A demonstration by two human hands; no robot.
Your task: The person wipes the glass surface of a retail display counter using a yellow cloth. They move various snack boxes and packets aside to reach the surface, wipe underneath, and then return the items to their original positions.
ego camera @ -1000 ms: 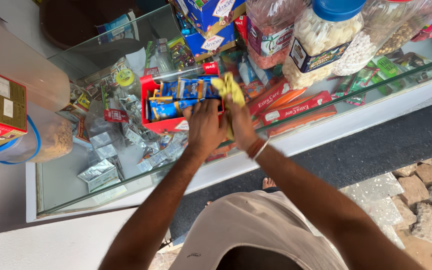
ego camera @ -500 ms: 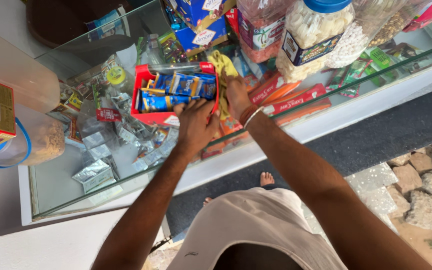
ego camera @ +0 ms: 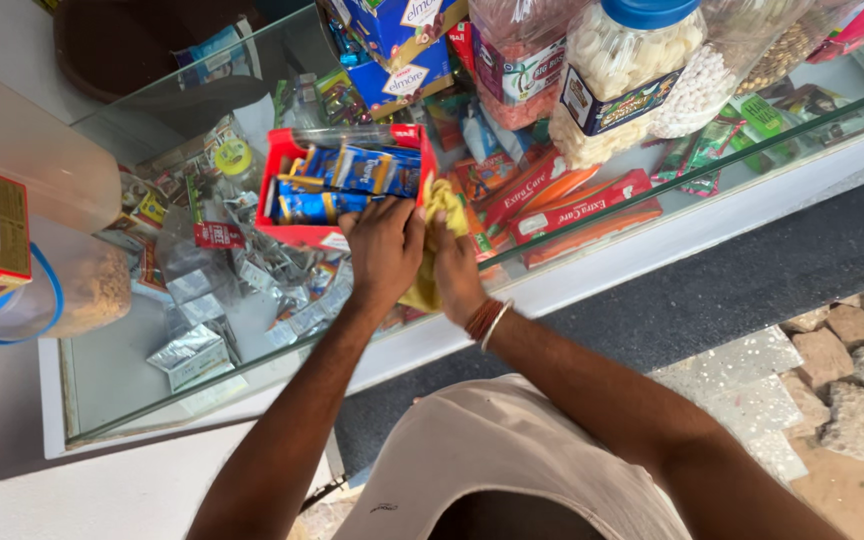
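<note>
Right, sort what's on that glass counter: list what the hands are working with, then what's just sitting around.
In hand:
- left hand at the red box of blue packets
- right hand holding the yellow cloth
- glass counter top

Lying about:
- blue-lidded jar of white pieces
- blue cartons
- red flat boxes under the glass
- silver sachets

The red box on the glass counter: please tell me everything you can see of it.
The red box is an open-topped tray, cardboard by its look, standing flat on the glass counter. Blue snack packets with yellow ends lie crowded inside. Its near right corner meets the left hand, whose fingers rest at the rim. The right hand beside it grips a yellow cloth close to the box's right wall.
</note>
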